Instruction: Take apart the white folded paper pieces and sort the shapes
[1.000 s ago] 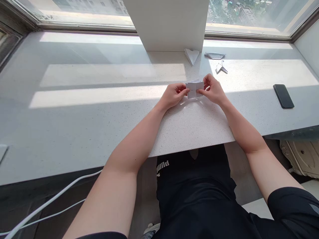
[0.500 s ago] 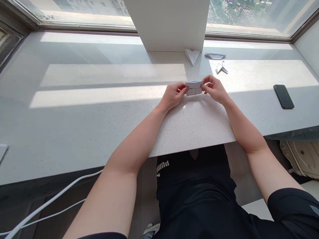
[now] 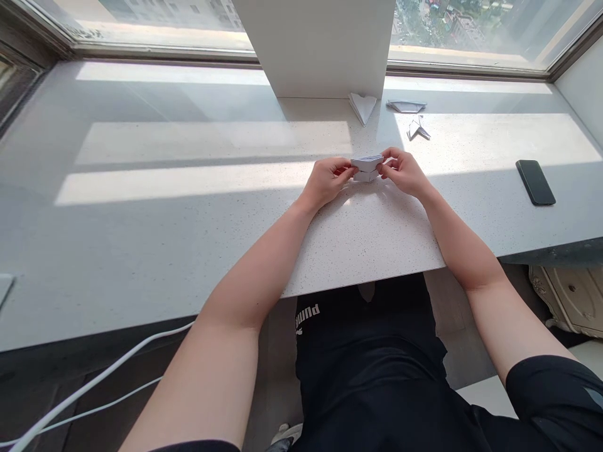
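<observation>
A small piece of folded white paper [image 3: 367, 166] is held up between my two hands, just above the speckled white counter [image 3: 235, 245]. My left hand [image 3: 328, 179] pinches its left end between thumb and fingers. At the opposite end, my right hand [image 3: 401, 171] grips the paper with thumb and fingertips. The paper has several layers, bulging and parted along its upper edge, with a crease across the middle. Beyond my hands lie a folded paper heart [image 3: 363, 108], a long boat-like paper fold [image 3: 406, 107] and a pointed paper fold [image 3: 418, 128].
A black phone [image 3: 536, 182] lies on the counter at the right. The white pillar [image 3: 325, 50] rises at the back between two windows. White cables [image 3: 113, 376] hang below the counter's front edge at the left.
The paper has bent and its layers bulge apart more at the top. My right hand has shifted slightly down and inward, bringing the ends closer; my left hand is nearly still.
</observation>
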`<state>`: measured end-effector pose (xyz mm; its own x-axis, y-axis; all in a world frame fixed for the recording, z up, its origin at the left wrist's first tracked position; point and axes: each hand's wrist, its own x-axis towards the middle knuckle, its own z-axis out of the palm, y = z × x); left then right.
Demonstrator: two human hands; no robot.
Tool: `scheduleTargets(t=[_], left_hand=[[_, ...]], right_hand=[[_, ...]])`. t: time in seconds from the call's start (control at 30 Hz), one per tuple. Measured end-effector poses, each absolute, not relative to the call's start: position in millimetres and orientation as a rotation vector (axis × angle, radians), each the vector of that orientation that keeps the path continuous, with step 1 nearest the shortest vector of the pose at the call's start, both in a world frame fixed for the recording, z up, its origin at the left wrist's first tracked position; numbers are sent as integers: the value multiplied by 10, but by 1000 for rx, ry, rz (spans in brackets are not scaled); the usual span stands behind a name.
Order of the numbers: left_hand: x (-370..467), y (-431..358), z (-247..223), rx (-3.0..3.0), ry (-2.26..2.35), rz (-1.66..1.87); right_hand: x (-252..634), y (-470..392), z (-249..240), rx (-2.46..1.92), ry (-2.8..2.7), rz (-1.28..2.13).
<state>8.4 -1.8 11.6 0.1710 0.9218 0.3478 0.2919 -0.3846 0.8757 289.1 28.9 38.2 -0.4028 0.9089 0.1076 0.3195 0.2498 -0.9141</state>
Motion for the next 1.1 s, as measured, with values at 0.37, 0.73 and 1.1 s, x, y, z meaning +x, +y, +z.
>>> scheduleTargets(t=[0.37, 0.73, 1.1], left_hand=[[73, 22, 36, 2000, 1294, 1144], [92, 34, 3, 1980, 1267, 1204], [133, 88, 30, 1824, 1307, 1246]], right_hand=[[2855, 244, 404, -1214, -1920, 1015], [2854, 252, 422, -1213, -1922, 975], [2932, 587, 328, -1255, -1798, 1086]])
